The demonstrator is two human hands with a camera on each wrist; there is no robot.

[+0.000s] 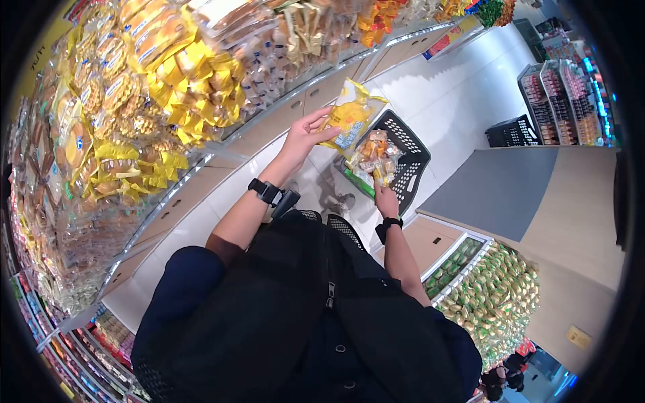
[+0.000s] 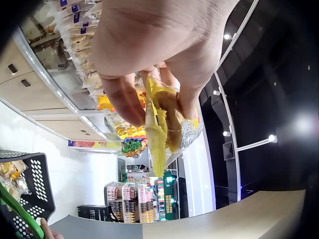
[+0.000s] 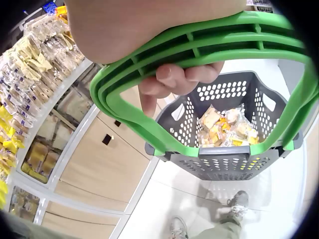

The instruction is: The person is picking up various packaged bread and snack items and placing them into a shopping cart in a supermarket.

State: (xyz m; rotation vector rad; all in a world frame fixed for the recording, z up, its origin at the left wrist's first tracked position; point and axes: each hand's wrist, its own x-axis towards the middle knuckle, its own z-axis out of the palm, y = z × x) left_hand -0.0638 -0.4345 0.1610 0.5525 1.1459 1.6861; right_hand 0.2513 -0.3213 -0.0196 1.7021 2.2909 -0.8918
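My left hand (image 1: 302, 142) pinches a yellow snack packet (image 1: 353, 114) between thumb and fingers, above and beside the basket. In the left wrist view, the packet (image 2: 158, 134) hangs edge-on below the left hand (image 2: 154, 55), its contents brownish. My right hand (image 1: 386, 201) carries a dark basket (image 1: 418, 156); in the right wrist view, the right hand's fingers (image 3: 174, 79) curl round its green handle (image 3: 144, 130). Several clear-wrapped snack packets (image 3: 227, 130) lie inside the basket (image 3: 224, 167).
Shelves of packaged snacks (image 1: 195, 87) run along the left, above wooden drawers (image 3: 94, 164). On the right are a grey-topped counter (image 1: 490, 185) and a bin of green packets (image 1: 490, 289). Another black basket (image 1: 512, 132) stands near a stocked rack (image 1: 557, 101).
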